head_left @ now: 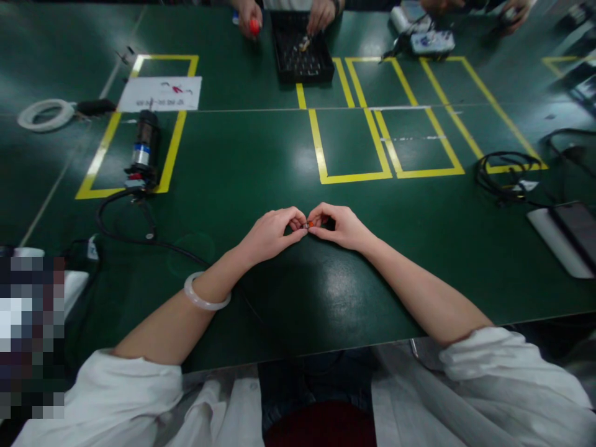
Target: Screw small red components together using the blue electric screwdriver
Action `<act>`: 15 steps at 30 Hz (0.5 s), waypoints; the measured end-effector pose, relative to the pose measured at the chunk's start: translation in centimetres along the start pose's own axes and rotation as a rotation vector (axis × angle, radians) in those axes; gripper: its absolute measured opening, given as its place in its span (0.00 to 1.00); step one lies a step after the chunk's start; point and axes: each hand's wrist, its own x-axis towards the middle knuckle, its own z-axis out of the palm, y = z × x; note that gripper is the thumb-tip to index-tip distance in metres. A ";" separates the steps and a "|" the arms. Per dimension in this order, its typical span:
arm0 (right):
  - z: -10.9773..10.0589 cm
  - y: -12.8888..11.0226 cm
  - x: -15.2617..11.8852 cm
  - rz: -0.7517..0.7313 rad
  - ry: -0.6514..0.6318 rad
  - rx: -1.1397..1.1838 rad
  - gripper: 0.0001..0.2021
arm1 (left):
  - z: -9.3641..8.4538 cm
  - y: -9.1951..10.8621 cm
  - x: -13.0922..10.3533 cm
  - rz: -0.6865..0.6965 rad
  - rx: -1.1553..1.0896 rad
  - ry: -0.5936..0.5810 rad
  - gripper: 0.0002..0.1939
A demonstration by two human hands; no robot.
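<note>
Just above the green tabletop [261, 149], both my hands meet fingertip to fingertip. Between them is a tiny part [309, 225] with an orange-red spot and a paler bit, too small to name. My left hand [275, 233] pinches its left side between thumb and fingers. On the right side, my right hand [339, 226] pinches the same part, with thumb and index finger curled into a ring. Where one grip ends and the other begins is hidden by the fingertips.
A black power tool [142, 149] with a cable lies at left, near a white printed sheet [161, 94]. Across the table, another person's hands work over a black tray [305, 77]. A coiled black cable [505, 174] and a phone-like dark device [575, 226] lie at right.
</note>
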 end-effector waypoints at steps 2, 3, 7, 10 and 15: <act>0.0 0.0 0.0 0.014 0.003 -0.012 0.07 | -1.2 -0.5 0.2 -0.008 0.054 -0.009 0.18; 0.0 -0.1 0.0 0.018 0.009 -0.012 0.08 | -2.1 -1.0 0.3 -0.025 0.102 0.015 0.20; -0.1 -0.1 0.0 0.025 0.020 0.004 0.08 | -7.5 -4.8 -0.6 -0.238 0.438 0.301 0.24; -0.1 -0.2 0.1 0.026 0.013 0.007 0.08 | -11.3 -8.5 -2.7 -0.506 0.613 0.564 0.29; -0.1 -0.2 0.1 0.025 0.017 0.008 0.08 | -14.2 -12.9 -6.6 -0.837 0.562 0.690 0.36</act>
